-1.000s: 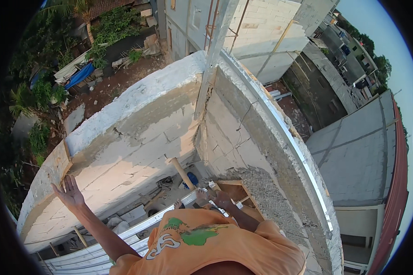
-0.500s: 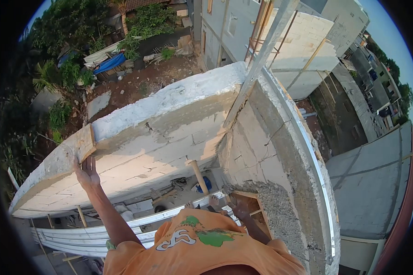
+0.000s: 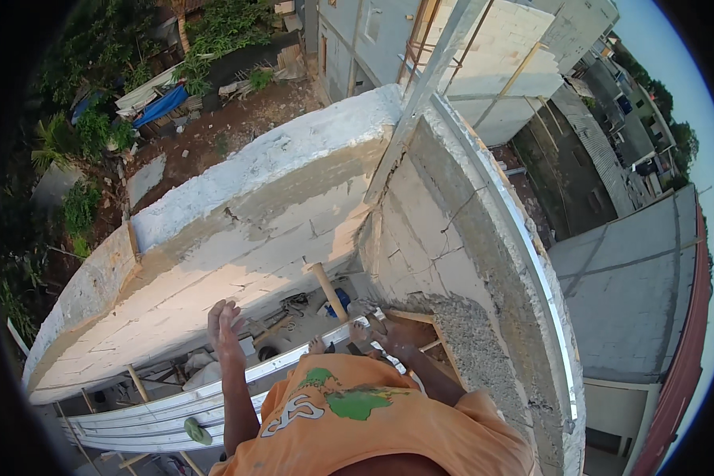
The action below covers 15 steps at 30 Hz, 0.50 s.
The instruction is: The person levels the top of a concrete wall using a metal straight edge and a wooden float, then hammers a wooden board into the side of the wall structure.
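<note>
My left hand (image 3: 226, 325) is raised in front of the pale block wall (image 3: 238, 266), apart from it, its fingers spread and slightly bent with nothing in them. Low near my feet, my right hand (image 3: 395, 343) is closed around a greyish tool whose kind is too small to tell. The wall's top carries a rough whitish concrete band (image 3: 270, 159). A thin board (image 3: 133, 240) stands at the step in that band, on the left. My bare feet (image 3: 360, 333) show by the silvery metal channels (image 3: 285, 362).
A metal post (image 3: 424, 99) rises at the wall corner. The right-hand wall (image 3: 444, 198) bears a long metal strip (image 3: 543, 289). A round wooden prop (image 3: 328, 292) stands below, near a blue object (image 3: 339, 301). Beyond the walls the ground lies far down.
My left hand has left the wall beside the board and moved right, toward my body. My right hand stays low by my feet. The view has shifted slightly.
</note>
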Tool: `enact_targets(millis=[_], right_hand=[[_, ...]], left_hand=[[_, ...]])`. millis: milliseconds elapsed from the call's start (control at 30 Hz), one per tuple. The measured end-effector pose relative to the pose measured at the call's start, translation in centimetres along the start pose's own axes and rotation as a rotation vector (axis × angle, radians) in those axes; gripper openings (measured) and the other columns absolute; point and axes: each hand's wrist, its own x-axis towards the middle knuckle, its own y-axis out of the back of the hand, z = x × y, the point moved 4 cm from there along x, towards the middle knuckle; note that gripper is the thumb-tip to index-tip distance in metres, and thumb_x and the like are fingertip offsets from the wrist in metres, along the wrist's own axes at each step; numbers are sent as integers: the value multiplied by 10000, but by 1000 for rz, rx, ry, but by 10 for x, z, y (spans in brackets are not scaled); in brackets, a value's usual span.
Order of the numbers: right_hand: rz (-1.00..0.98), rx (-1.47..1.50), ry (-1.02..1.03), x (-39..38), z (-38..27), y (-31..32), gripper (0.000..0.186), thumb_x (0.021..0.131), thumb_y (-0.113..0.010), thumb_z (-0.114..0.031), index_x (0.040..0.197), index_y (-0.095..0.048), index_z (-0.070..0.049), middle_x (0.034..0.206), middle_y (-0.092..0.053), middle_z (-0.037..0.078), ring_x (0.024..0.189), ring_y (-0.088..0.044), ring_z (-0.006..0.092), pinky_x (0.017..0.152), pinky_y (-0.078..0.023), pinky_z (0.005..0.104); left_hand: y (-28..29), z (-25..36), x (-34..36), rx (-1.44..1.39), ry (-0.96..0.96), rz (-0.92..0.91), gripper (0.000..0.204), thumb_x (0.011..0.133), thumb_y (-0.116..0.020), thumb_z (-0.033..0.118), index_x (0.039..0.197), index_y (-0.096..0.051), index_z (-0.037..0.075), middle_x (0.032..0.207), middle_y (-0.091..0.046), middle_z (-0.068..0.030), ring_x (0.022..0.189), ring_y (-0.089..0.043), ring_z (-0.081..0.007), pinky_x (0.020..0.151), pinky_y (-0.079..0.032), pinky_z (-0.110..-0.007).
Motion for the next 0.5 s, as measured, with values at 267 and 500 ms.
enact_targets(millis=[267,500], right_hand=[[-98,4,252,11,-89,32,550,880,-645,-482,1115,-574,10,875,-667,246,855,-662,412,751,-524,479],[-260,79,350,-19,-124,46,510,854,-686,-436,1084,-575,5,873,-665,245,856,-655,419,763,-518,477]], left_hand=[[-118,-13,-45,430,-308,-639,878,739,-809,303,1438,-390,-24,1416,-470,-246,1325,-447,-358,1104,-344,-454],[-141,-4,-34,516,-17,-1058,573,764,-807,283,1185,-573,-28,1027,-676,-140,936,-659,-224,826,-529,-320]])
